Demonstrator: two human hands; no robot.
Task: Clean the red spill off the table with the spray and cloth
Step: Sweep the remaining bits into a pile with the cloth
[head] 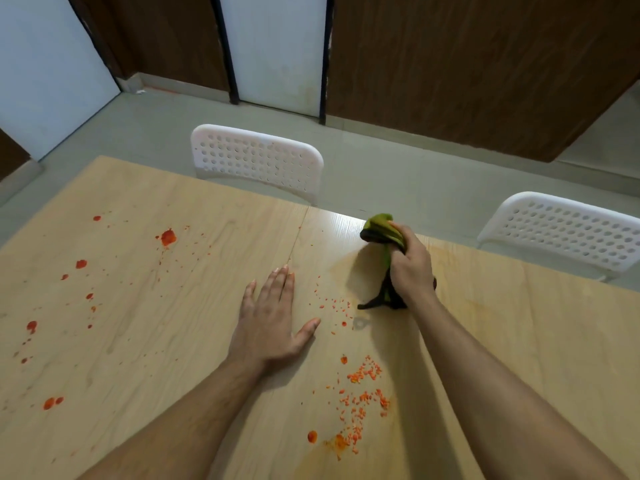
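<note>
1. i read this as the wiping step: my right hand (412,268) is clenched around the bunched green cloth (382,226), its dark tail touching the table (207,209) at about 1 o'clock from frame centre.
2. my left hand (273,320) lies flat on the wood, fingers straight and released, holding nothing, just beside centre.
3. the red spill (363,400) is far from cleaned: crumbly flecks sit at 5 o'clock near my right forearm, and separate drops (168,237) scatter from 8 to 10 o'clock.
4. no spray bottle is in view.
5. next, i judge, the cloth should come down flat and sweep toward 5 o'clock, gathering flecks rather than smearing them.
</note>
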